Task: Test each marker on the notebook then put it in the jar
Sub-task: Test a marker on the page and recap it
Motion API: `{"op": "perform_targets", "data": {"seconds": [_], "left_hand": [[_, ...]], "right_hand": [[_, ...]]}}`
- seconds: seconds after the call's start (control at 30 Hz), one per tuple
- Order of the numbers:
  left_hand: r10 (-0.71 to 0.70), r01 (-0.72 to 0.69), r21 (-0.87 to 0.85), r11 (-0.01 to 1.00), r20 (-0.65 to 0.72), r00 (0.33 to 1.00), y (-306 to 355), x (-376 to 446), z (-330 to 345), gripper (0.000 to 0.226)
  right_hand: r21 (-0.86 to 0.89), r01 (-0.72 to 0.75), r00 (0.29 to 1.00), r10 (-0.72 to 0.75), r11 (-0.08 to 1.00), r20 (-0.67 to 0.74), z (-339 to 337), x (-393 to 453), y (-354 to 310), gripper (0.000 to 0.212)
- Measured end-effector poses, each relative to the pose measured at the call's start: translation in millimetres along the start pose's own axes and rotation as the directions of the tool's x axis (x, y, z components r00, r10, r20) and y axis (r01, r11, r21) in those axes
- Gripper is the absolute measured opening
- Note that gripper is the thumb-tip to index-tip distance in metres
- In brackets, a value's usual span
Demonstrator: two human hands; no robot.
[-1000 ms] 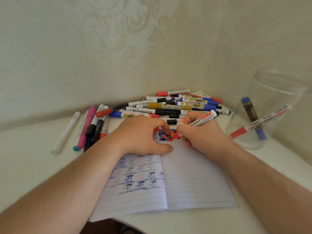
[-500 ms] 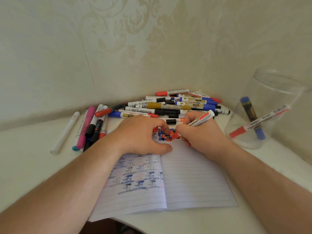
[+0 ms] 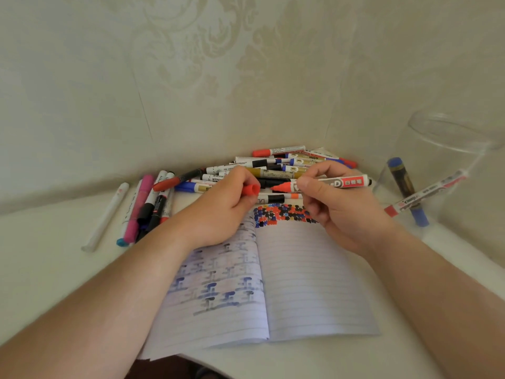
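My right hand [image 3: 336, 206] grips an uncapped red marker [image 3: 328, 184] held level, its red tip pointing left. My left hand [image 3: 221, 206] pinches the marker's red cap [image 3: 250, 190], whose open end faces the tip a short gap away. Both hands hover over the top edge of the open lined notebook [image 3: 308, 283]. The notebook's right page carries a band of red, blue and black test blots [image 3: 281, 213]. At the right stands a clear jar [image 3: 451, 170] holding a blue marker [image 3: 404, 187] and a red-capped marker [image 3: 426, 196].
A pile of capped markers [image 3: 276, 166] lies against the wall corner behind my hands. More markers, pink, black and white [image 3: 144, 206], lie to the left, with a white one [image 3: 105, 217] apart. The notebook's near edge overhangs the pale table's [image 3: 41, 269] front edge.
The marker's tip has lifted off the page and swung level. My left hand has risen from the notebook and now holds the red cap facing the tip.
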State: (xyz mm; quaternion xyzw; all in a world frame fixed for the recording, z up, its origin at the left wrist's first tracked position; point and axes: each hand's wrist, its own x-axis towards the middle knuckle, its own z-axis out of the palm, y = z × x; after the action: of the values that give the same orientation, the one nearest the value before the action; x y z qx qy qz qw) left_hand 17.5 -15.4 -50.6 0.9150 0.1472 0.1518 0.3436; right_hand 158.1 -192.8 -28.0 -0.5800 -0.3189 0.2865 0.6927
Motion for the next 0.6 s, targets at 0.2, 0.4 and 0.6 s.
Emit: {"op": "perform_targets", "data": {"seconds": [0.2, 0.4, 0.6], "left_hand": [[0.027, -0.029, 0.04, 0.999, 0.043, 0.999, 1.5, 1.2, 1.8, 0.007], [0.068, -0.072, 0.07, 0.995, 0.048, 0.997, 1.1, 1.8, 3.0, 0.008], [0.16, -0.16, 0.06, 0.985, 0.007, 0.987, -3.7, 6.0, 4.4, 0.012]], "right_hand": [[0.114, -0.05, 0.998, 0.046, 0.992, 0.036, -1.5, 2.3, 2.0, 0.023], [0.086, -0.06, 0.996, 0.054, 0.995, 0.064, -2.0, 7.1, 11.0, 0.023], [0.11, -0.177, 0.977, 0.161, 0.978, 0.143, 0.7, 7.5, 10.6, 0.036]]}}
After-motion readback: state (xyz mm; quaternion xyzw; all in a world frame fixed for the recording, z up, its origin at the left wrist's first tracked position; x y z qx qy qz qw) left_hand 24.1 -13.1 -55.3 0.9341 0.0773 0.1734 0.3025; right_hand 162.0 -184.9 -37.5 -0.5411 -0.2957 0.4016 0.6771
